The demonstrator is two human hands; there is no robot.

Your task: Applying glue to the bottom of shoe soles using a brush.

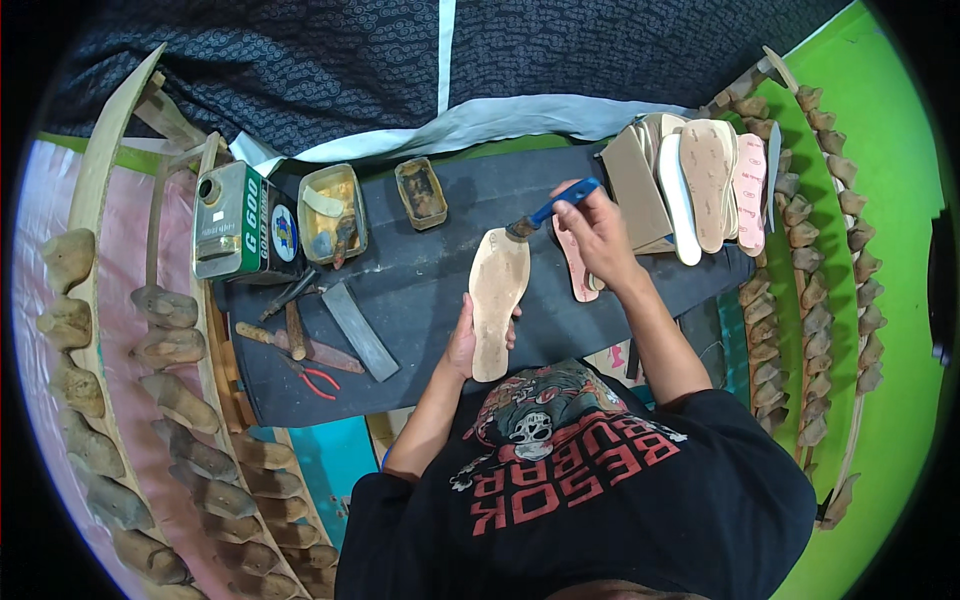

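Note:
A tan insole (pixel 497 290) is gripped near its narrow heel end by my left hand (pixel 463 340), with fingers wrapped round its edges. In my right hand (pixel 597 232) is a brush (pixel 548 208) with a blue handle. Its dark bristles touch the wide toe end of the insole, at the upper right. Beneath my right hand, a pink insole (pixel 574 265) lies on the dark table (pixel 420 290), partly hidden by the hand and wrist.
Stacked insoles (pixel 704 180) and brown board pieces (pixel 634 190) fill the table's right. At left stand a metal can (pixel 240 225), a glue-stained container (pixel 333 210) and a smaller tub (pixel 421 195), with pliers (pixel 312 378) and a flat grey bar (pixel 358 330) nearer. Racks of wooden shoe lasts (pixel 180 400) flank the table.

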